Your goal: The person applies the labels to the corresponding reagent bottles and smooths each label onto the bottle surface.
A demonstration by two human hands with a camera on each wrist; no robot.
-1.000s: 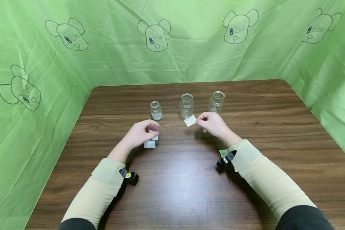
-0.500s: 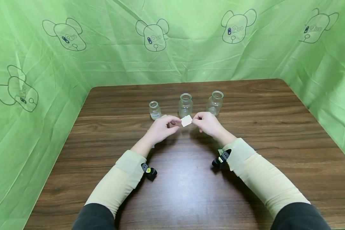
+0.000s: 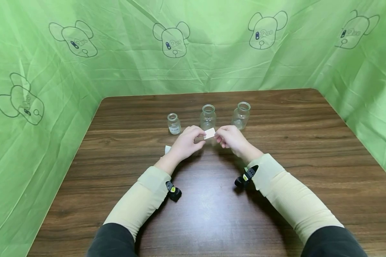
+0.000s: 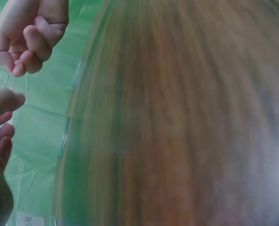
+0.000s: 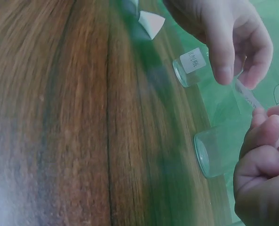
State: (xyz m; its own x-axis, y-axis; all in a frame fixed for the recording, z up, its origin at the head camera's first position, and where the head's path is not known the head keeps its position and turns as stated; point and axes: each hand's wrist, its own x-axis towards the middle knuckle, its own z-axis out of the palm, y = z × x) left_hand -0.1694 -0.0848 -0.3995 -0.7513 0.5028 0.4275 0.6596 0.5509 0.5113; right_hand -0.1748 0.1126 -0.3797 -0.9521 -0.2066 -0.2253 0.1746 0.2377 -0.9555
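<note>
Thumb and forefinger of my right hand [image 3: 233, 138] pinch the right edge of a small white label [image 3: 209, 133], in front of the middle glass jar [image 3: 208, 116]. At the label's left edge are the fingertips of my left hand [image 3: 187, 142]; its thumb stands apart below. The right wrist view shows the label [image 5: 248, 96] nearly edge-on between both hands, with faint writing. To the left stands a smaller glass jar [image 3: 174, 123] bearing a white label with writing. A third glass jar [image 3: 241, 116] stands behind my right hand.
White paper pieces, one with a curled-up corner [image 5: 151, 23], lie on the wooden table [image 3: 206, 214] by my left wrist, partly hidden. A bit of green paper [image 3: 246, 170] shows beside the right wrist camera. Green curtains [image 3: 212, 71] surround the table.
My left hand has moved right from the paper pieces to the label's left edge. My right hand has shifted slightly left with the label.
</note>
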